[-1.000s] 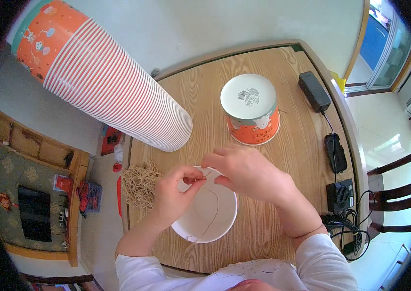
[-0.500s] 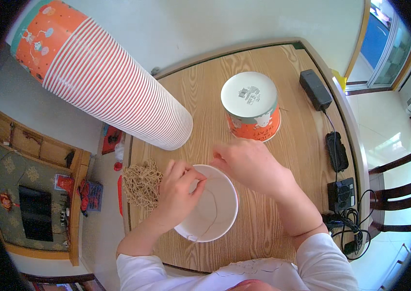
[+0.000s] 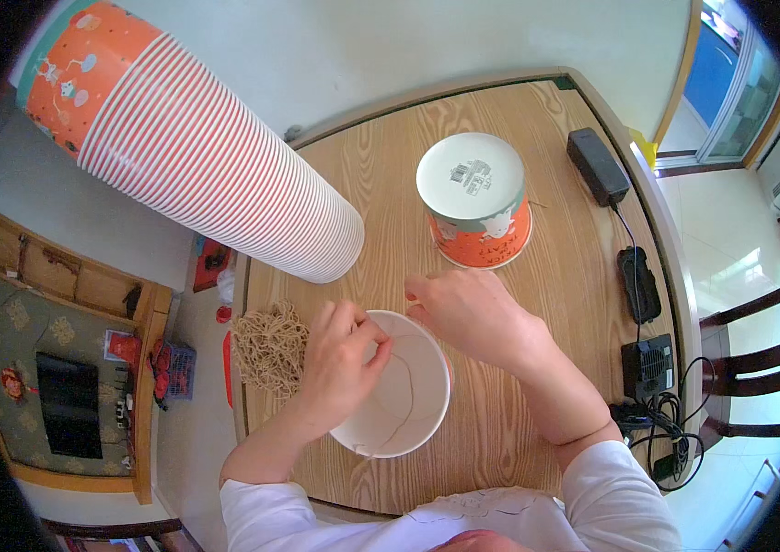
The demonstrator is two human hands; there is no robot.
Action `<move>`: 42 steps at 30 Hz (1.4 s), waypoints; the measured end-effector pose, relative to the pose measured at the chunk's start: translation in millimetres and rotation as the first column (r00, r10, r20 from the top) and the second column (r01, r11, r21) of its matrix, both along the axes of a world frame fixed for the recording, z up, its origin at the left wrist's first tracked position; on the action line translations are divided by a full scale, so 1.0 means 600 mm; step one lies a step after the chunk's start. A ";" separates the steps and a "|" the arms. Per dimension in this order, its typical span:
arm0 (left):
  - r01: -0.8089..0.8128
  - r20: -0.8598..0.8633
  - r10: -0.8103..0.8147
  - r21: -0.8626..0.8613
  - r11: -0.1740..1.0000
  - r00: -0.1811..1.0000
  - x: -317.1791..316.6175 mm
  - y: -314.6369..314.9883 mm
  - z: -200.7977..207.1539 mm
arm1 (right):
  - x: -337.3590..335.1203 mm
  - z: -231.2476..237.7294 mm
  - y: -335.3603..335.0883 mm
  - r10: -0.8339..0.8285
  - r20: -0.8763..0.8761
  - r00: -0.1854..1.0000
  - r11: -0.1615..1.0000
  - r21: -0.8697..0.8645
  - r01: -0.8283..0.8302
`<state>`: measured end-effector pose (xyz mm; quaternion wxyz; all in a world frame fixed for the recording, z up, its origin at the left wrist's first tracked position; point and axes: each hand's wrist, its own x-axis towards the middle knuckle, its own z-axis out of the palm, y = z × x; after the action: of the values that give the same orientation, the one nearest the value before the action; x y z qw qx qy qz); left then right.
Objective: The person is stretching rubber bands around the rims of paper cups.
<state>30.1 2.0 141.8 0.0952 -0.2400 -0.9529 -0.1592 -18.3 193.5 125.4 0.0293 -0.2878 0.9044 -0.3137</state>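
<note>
Centrally, white paper bowl (image 3: 399, 405) upright on wooden table (image 3: 537, 442), thin brown string (image 3: 405, 400) lying inside it. Left hand (image 3: 339, 363) grips bowl's left rim, fingers curled, pinching string end at rim. Right hand (image 3: 468, 313) at upper rim, fingers bent, whether holding string cannot tell. Bundle of brown strings (image 3: 268, 345) just left of left hand. Upturned orange cup (image 3: 475, 198) behind; long cup stack (image 3: 196, 147) lying far left
</note>
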 end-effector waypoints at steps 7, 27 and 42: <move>-0.019 -0.014 0.019 -0.011 1.000 1.000 -0.002 -0.002 -0.005 | 0.000 0.000 0.000 0.003 -0.006 1.000 1.000 -0.006 -0.003; -0.003 -0.072 0.000 -0.045 0.999 0.997 -0.018 0.001 -0.012 | -0.016 -0.016 -0.019 0.125 0.066 0.990 0.992 -0.014 -0.125; -0.289 0.579 0.034 0.354 0.890 0.814 0.033 -0.028 -0.001 | 0.016 0.018 0.008 0.065 0.010 0.998 0.995 -0.074 -0.064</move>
<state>49.9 -14.8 141.4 -0.1237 -0.0720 -0.8974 -0.4173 -8.9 198.4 136.0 0.0345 -0.3157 0.8823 -0.3475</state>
